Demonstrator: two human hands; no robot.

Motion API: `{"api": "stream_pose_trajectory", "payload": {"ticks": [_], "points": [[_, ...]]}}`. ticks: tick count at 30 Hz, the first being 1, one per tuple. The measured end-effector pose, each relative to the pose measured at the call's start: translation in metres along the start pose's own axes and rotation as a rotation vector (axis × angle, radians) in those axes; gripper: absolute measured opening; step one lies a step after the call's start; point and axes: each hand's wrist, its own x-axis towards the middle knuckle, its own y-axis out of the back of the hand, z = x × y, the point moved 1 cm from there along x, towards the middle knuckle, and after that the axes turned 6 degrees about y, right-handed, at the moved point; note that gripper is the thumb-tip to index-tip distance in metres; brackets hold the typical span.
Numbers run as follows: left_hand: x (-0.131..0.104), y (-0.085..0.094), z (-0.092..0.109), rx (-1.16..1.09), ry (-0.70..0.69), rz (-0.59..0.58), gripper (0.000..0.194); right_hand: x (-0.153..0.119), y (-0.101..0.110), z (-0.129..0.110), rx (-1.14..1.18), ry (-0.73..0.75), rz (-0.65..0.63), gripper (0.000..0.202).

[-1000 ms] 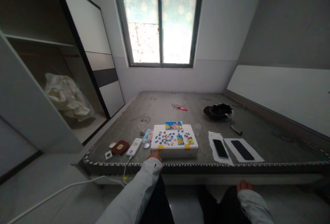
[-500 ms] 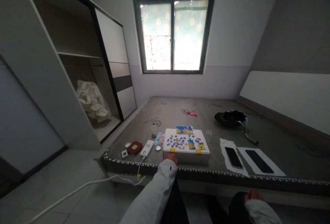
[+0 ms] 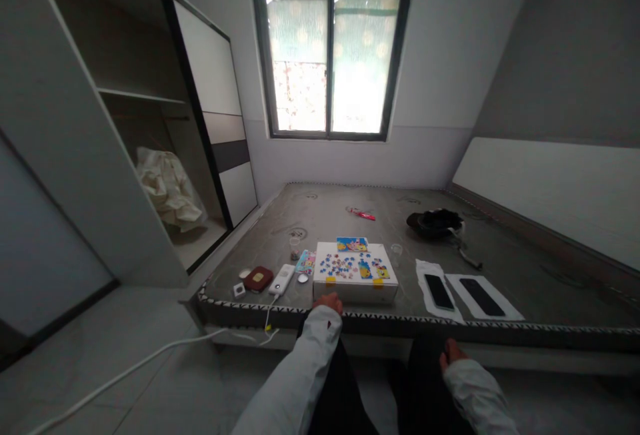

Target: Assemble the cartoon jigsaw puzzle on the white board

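Puzzle pieces (image 3: 340, 265) loose on the white box (image 3: 356, 293), near the front edge of the mattress (image 3: 325, 208).
Front-left corner: cord (image 3: 268, 317) over the edge; a snag might drag the white corded device (image 3: 283, 280). Left hand (image 3: 329, 303) at the front edge, fingers curled, grip unclear; a bump could jar the box behind it, scattering pieces (small, easily lost). Right hand (image 3: 453, 353) off the front edge, grip can't be told.
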Motion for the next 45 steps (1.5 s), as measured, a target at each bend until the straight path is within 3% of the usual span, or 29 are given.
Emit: {"api": "stream_pose_trajectory", "payload": {"ticks": [6,11,24,31,37,45], "points": [[-0.009,0.000,-0.004,0.003,0.006,0.036,0.034,0.015,0.033,-0.016,0.048,-0.007,0.004,0.015],[-0.009,0.002,-0.004,-0.003,0.013,0.047,0.034,0.026,0.043,-0.030,0.068,0.000,0.004,0.012],[-0.007,0.009,-0.012,0.035,0.042,0.040,0.035,0.024,0.035,-0.069,0.066,0.053,-0.076,0.019],[-0.003,0.009,-0.020,0.072,0.068,0.065,0.034,0.053,0.043,-0.088,0.056,0.076,-0.124,0.024],[-0.002,0.012,-0.020,0.066,0.086,0.082,0.032,0.082,0.048,-0.090,0.070,0.068,-0.152,0.029],[0.006,0.009,-0.023,0.021,0.102,0.148,0.031,0.119,0.023,-0.081,0.084,0.010,-0.163,0.031]]}}
